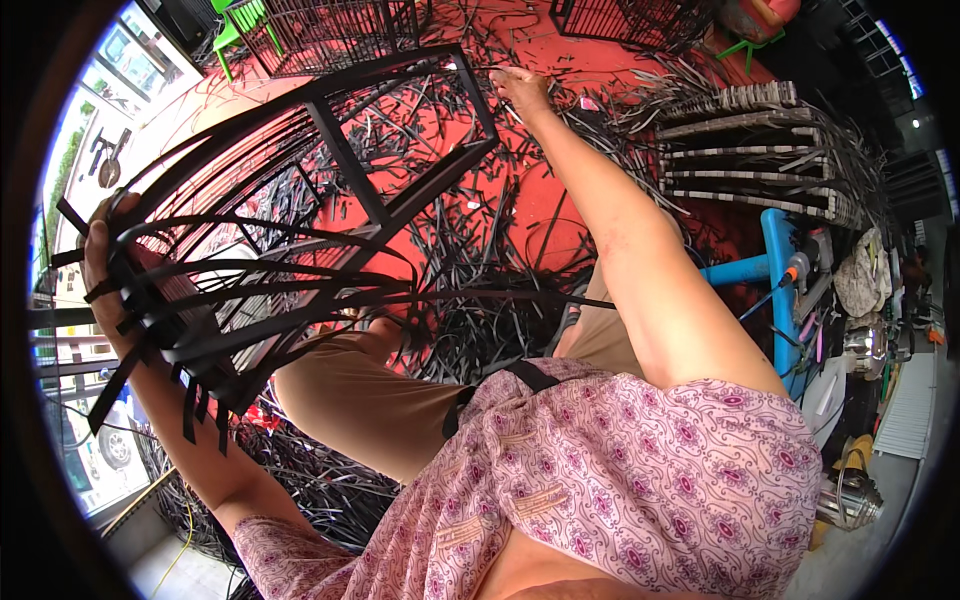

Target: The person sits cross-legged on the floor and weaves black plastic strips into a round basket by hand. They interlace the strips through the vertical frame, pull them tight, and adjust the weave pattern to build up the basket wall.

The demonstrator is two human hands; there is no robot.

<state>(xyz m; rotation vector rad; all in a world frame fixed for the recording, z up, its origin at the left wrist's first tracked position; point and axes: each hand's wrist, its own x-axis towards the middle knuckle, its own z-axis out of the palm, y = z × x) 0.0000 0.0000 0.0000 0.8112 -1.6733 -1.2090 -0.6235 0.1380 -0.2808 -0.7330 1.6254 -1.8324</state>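
Note:
A black frame (345, 160) with straight bars is tilted up in front of me, partly wound with flat black strips. At its left end my left hand (100, 240) is closed round the edge, with the fingers partly hidden. Several loose black strips (290, 265) loop out from that end across my lap. My right hand (522, 90) reaches far forward, just past the frame's far right corner. Its fingers are drawn together; anything between them is too small to make out.
Black strip scraps (480, 330) litter the red floor (530, 190). At the right stand a stack of woven grey panels (750, 150) and a blue stand (780, 270) with tools beside it. Dark slatted frames (340, 35) and a green chair (228, 40) are at the back.

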